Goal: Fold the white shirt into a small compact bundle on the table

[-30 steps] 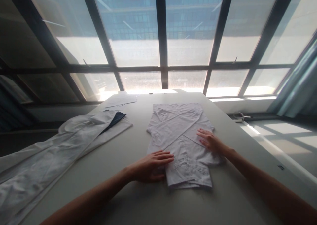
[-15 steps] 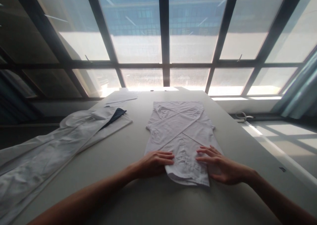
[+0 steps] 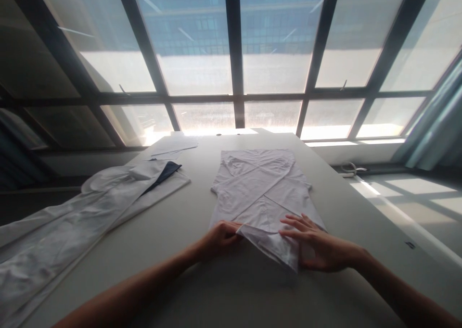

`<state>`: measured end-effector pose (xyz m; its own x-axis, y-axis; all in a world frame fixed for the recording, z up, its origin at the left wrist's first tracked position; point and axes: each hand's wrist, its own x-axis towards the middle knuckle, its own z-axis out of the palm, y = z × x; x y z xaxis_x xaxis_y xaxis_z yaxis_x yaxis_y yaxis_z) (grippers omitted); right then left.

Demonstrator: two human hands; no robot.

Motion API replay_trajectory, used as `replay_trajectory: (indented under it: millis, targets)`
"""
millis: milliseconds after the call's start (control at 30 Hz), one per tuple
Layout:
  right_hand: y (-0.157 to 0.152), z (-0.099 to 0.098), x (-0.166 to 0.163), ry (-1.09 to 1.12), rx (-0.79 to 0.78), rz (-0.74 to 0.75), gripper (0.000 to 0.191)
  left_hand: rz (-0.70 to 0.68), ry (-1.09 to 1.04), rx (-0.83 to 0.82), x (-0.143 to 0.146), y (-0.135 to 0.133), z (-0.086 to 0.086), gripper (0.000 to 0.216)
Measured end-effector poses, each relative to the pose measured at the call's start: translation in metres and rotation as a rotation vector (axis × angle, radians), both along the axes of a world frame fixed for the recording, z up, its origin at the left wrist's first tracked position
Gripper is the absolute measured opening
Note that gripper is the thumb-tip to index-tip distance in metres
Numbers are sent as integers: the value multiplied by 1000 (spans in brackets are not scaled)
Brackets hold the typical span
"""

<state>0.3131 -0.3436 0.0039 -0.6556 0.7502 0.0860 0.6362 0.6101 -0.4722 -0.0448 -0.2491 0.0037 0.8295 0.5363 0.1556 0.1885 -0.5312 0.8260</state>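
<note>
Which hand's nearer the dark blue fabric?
Left. The left hand is right of the dark blue fabric, closer to the camera; the right hand is farther right, at the white garment.

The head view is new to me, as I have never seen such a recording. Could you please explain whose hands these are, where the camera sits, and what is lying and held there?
There is no machine here: a person works with two bare hands. The camera is worn on that person's head, looking forward and down across a white table toward large windows. A folded white garment lies in front. The left hand seems to grip its lifted near edge; the right hand is open, fingers spread over the same edge. Farther left lies more white cloth, with a dark patch showing near its far end.
</note>
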Motion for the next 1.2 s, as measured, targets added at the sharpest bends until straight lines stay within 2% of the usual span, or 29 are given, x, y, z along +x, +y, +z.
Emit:
replay_trajectory:
  millis: [100, 300, 433, 567, 700, 867, 967, 1200]
  targets:
    - [1, -2, -6, 4, 38, -19, 83, 27, -7, -27, 1, 0, 0, 65]
    - [8, -3, -15, 210, 128, -101, 56, 120, -3, -109, -1, 6, -8, 70]
    - [13, -7, -18, 354, 138, -223, 23, 192, -40, -63, 1, 8, -8, 68]
    - [22, -17, -21, 455, 114, -459, 36, 317, -19, -11, 2, 10, -10, 63]
    - [26, -24, -22, 507, -10, -580, 40, 387, 17, -110, 4, 9, -11, 59]
    - [27, -30, -21, 504, -148, -591, 66, 463, -31, -209, 9, 11, -12, 52]
    - [28, -34, -20, 494, -147, -603, 69, 507, -35, -215, 10, 15, -15, 59]
    - [26, -37, -20, 362, -64, -615, 59, 490, 12, 64, 9, 15, -16, 55]
